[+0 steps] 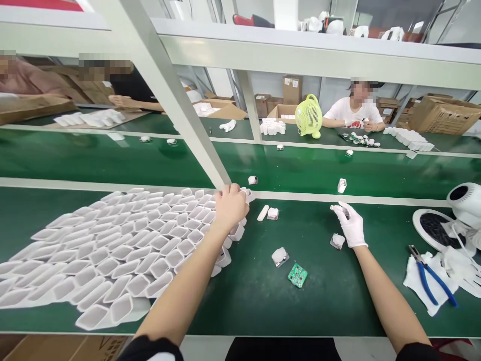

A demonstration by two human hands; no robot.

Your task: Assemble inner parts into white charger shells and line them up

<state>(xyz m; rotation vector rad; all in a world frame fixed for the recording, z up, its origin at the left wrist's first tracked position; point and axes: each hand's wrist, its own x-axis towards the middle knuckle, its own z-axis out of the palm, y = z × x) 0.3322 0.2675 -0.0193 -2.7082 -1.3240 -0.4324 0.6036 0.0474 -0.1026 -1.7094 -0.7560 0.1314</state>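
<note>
My bare left hand [232, 203] is closed at the back right edge of the many white hollow housings [139, 240], its fingers over one by the metal post; what it grips is mostly hidden. White-gloved, my right hand [350, 223] pinches a small white piece with a reddish end [333, 207] between thumb and fingers. Just below it lies a small white part on a board [337, 241]. Between my arms are a green circuit board [297, 275], a white-topped part [280, 256], another such part [273, 213] and a slim white piece [263, 212].
Blue-handled pliers [432, 278] lie on a white cloth at the right, near a white fan [438, 225]. A slanted metal post [180, 100] rises by my left hand. Beyond the green belt [300, 168] with small parts, several people sit; a yellow-green fan [308, 118] stands there.
</note>
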